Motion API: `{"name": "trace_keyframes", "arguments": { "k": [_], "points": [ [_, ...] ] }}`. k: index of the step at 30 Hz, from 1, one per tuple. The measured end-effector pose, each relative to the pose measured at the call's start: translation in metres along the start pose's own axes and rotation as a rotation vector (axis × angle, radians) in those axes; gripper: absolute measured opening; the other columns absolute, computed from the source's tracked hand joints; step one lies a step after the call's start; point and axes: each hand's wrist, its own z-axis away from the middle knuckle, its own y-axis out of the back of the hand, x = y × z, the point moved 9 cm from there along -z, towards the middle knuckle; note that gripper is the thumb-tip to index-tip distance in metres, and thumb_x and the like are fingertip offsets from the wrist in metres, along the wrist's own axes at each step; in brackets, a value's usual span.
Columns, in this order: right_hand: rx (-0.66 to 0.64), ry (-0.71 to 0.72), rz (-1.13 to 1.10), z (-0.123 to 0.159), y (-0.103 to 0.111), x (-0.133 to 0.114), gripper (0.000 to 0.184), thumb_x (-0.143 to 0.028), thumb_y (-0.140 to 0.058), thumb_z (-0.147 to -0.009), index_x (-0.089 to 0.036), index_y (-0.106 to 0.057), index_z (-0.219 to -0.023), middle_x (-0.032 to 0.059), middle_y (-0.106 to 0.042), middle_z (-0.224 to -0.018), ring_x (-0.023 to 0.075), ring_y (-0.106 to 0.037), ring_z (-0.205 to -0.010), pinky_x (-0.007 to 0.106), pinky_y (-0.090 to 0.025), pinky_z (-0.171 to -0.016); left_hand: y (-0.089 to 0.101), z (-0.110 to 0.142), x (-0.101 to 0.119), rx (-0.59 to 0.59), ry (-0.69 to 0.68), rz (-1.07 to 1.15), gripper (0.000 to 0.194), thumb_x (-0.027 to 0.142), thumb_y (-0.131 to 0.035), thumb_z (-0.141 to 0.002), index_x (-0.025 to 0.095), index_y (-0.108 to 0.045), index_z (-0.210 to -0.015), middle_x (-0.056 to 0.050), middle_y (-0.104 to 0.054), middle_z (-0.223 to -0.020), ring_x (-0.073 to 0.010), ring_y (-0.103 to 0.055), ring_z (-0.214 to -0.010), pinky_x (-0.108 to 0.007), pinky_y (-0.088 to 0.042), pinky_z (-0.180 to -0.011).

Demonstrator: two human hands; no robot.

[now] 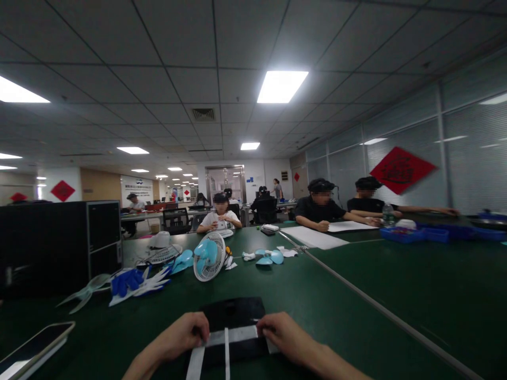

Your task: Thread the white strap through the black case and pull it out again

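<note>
A flat black piece [237, 312], whose kind I cannot make out, lies on the green table before me. Across it runs a white strip [243, 334]. My left hand [184, 335] is closed in a pinch at the strip's left end, and my right hand [287, 338] pinches its right end. From the crosswise strip a thin white strip [227, 356] and a wider white strip [195, 363] run toward me, the wider one just below my left fingers. My fingertips partly cover the crosswise strip's ends.
Past the black piece stand a fan head [209, 257], blue fan blades [270, 257] and blue-white gloves [137, 285]. At left are a phone [37, 345] and a black computer case [59, 243]. Co-workers sit across the table, near white sheets [315, 237] and blue trays [414, 234].
</note>
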Motion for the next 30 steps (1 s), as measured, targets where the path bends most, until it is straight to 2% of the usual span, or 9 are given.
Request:
{"name": "trace_keyframes", "arguments": {
  "k": [3,6,10,15,17,20,23,27,30],
  "points": [
    [0.014,0.007,-0.018,-0.002,0.002,0.002,0.029,-0.020,-0.047,-0.087,-0.020,-0.073,-0.100,0.0047,-0.073,-0.101,0.0191,-0.066,-0.095,0.026,-0.045,-0.086,-0.002,-0.003,-0.008,0.017,-0.011,0.029,0.017,0.015,-0.055,-0.065,0.020,-0.069,-0.074,0.000,-0.065,-0.095,-0.0151,-0.060,-0.089,-0.024,-0.046,-0.081],
    [0.031,-0.043,-0.127,-0.011,0.003,0.017,0.028,-0.020,-0.048,-0.085,-0.016,-0.073,-0.096,0.0055,-0.074,-0.094,0.0190,-0.067,-0.088,0.026,-0.048,-0.079,-0.004,-0.006,-0.018,0.017,0.012,0.041,0.016,0.017,-0.057,-0.065,0.019,-0.069,-0.075,0.000,-0.065,-0.096,-0.0153,-0.060,-0.089,-0.024,-0.046,-0.080],
    [0.101,-0.097,-0.153,-0.030,0.006,0.035,0.027,-0.020,-0.052,-0.081,-0.013,-0.072,-0.099,0.0078,-0.073,-0.098,0.0198,-0.067,-0.089,0.027,-0.050,-0.079,0.006,-0.007,-0.027,0.077,0.056,0.033,0.017,0.022,-0.059,-0.068,0.019,-0.069,-0.081,0.000,-0.064,-0.095,-0.0160,-0.059,-0.088,-0.025,-0.045,-0.079],
    [0.059,-0.040,0.075,-0.065,-0.005,0.018,0.033,-0.020,-0.060,-0.077,-0.018,-0.070,-0.108,0.0068,-0.070,-0.106,0.0195,-0.064,-0.096,0.026,-0.048,-0.083,0.037,-0.003,-0.060,0.319,0.187,-0.174,0.024,0.028,-0.047,-0.080,0.018,-0.066,-0.093,-0.004,-0.064,-0.098,-0.0179,-0.058,-0.091,-0.028,-0.044,-0.083],
    [0.037,-0.010,0.171,-0.081,-0.012,0.005,0.036,-0.020,-0.061,-0.076,-0.018,-0.068,-0.112,0.0072,-0.069,-0.107,0.0195,-0.063,-0.097,0.026,-0.048,-0.084,0.046,0.000,-0.079,0.368,0.245,-0.313,0.025,0.027,-0.047,-0.082,0.018,-0.065,-0.096,-0.007,-0.063,-0.104,-0.0199,-0.057,-0.100,-0.031,-0.042,-0.090],
    [0.015,0.008,0.245,-0.104,-0.025,-0.008,0.039,-0.019,-0.064,-0.075,-0.018,-0.068,-0.113,0.0080,-0.069,-0.110,0.0211,-0.062,-0.101,0.027,-0.046,-0.088,0.055,0.007,-0.109,0.376,0.343,-0.414,0.036,0.027,-0.046,-0.083,0.017,-0.061,-0.115,-0.009,-0.060,-0.119,-0.0216,-0.054,-0.112,-0.032,-0.039,-0.098],
    [0.002,-0.020,0.287,-0.118,-0.034,-0.011,0.035,-0.019,-0.066,-0.073,-0.019,-0.071,-0.107,0.0088,-0.071,-0.108,0.0246,-0.062,-0.103,0.030,-0.046,-0.089,0.064,0.016,-0.138,0.371,0.467,-0.479,0.045,0.035,-0.041,-0.087,0.015,-0.055,-0.125,-0.011,-0.056,-0.129,-0.0235,-0.051,-0.120,-0.033,-0.038,-0.102],
    [0.006,-0.051,0.327,-0.124,-0.037,-0.008,0.027,-0.020,-0.067,-0.074,-0.019,-0.075,-0.100,0.0088,-0.073,-0.104,0.0260,-0.064,-0.101,0.031,-0.046,-0.087,0.069,0.025,-0.164,0.339,0.578,-0.480,0.057,0.043,-0.043,-0.086,0.009,-0.051,-0.130,-0.018,-0.050,-0.138,-0.0303,-0.049,-0.124,-0.040,-0.042,-0.098],
    [0.022,-0.032,0.328,-0.120,-0.031,-0.005,0.026,-0.025,-0.068,-0.075,-0.021,-0.075,-0.099,0.0069,-0.074,-0.101,0.0241,-0.065,-0.099,0.028,-0.045,-0.086,0.065,0.027,-0.176,0.312,0.617,-0.466,0.059,0.046,-0.044,-0.084,0.010,-0.051,-0.130,-0.019,-0.050,-0.138,-0.0318,-0.049,-0.125,-0.042,-0.045,-0.095]
  ]
}}
